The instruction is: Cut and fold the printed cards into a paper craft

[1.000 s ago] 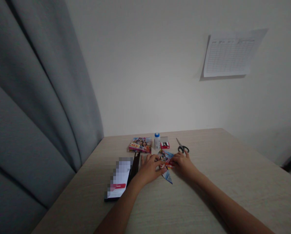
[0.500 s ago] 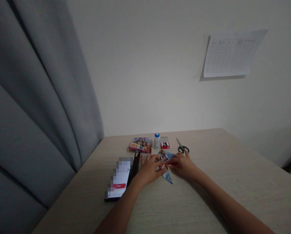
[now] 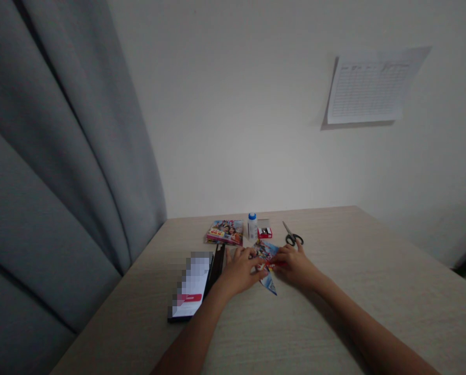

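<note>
On the table, between my two hands, lies a folded piece of colourful printed paper point(image 3: 267, 252), a pointed blue-white corner of it sticking out toward me. My left hand point(image 3: 241, 271) grips its left side, thumb and fingers bent over the edge. From the right, the fingers of my right hand point(image 3: 293, 264) pinch the paper near its middle and cover part of it. Just beyond my right fingertips are scissors point(image 3: 291, 237) with black handles, blades pointing away.
A stack of printed leaflets point(image 3: 225, 232), a white bottle with a blue cap point(image 3: 252, 227) and a small red box point(image 3: 265, 232) stand at the back. Left of my left hand lie a phone point(image 3: 189, 286) and a dark long bar point(image 3: 218, 263). A grey curtain point(image 3: 84, 156) borders the left.
Almost nothing differs. Both hands stay on the paper in nearly the same pose, and the view has shifted very slightly.
</note>
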### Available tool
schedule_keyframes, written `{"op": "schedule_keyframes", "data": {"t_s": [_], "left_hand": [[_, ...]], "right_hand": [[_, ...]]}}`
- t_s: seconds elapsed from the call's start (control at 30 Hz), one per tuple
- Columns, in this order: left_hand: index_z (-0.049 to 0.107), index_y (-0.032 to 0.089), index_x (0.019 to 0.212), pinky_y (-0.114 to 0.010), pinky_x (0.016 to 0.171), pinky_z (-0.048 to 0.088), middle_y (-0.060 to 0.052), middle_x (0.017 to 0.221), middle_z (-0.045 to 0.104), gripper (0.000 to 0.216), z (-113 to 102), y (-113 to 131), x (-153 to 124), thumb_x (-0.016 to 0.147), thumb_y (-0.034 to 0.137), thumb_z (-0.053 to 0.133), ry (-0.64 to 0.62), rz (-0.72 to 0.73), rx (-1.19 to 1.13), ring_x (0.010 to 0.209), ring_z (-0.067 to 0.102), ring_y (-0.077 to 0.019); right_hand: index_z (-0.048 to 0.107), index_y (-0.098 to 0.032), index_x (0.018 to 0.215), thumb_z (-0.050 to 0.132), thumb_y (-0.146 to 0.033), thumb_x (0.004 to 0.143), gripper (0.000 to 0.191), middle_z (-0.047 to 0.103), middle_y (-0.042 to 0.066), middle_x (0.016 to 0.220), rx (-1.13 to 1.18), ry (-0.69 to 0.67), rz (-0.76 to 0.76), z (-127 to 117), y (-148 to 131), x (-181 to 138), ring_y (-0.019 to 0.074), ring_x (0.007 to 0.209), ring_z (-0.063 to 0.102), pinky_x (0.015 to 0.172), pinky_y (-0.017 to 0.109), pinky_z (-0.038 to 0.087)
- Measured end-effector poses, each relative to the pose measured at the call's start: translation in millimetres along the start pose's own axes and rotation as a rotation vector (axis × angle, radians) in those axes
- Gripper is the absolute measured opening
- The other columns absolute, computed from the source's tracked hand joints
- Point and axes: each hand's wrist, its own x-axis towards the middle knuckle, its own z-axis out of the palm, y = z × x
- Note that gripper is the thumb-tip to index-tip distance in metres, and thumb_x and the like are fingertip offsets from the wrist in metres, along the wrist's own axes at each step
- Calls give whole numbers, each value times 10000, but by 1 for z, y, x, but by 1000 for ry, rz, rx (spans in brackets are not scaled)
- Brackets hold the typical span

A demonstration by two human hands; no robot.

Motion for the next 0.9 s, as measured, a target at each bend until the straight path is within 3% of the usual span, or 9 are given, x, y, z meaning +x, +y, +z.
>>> {"op": "schedule_keyframes", "data": {"t_s": [0.7,0.9], "left_hand": [[648,457,1207,-677,1121,125,-20,1269,552,395,-3,1,1,894,656,511,0,21,53,1260,411,-304],[638,462,1220,-681,1132,81,-12,1282,541,395,1,-1,0,888,647,531,-6,3,17,1268,412,-299]], "right_hand": [[747,-325,1037,574,-355,895,226,706,41,1048,6,2,-5,1,1,-1,277,1124,567,1128,616,-25],[749,-318,1040,573,-362,901,229,705,54,1069,8,-1,1,-1,0,-2,284,1118,570,1127,620,-12]]}}
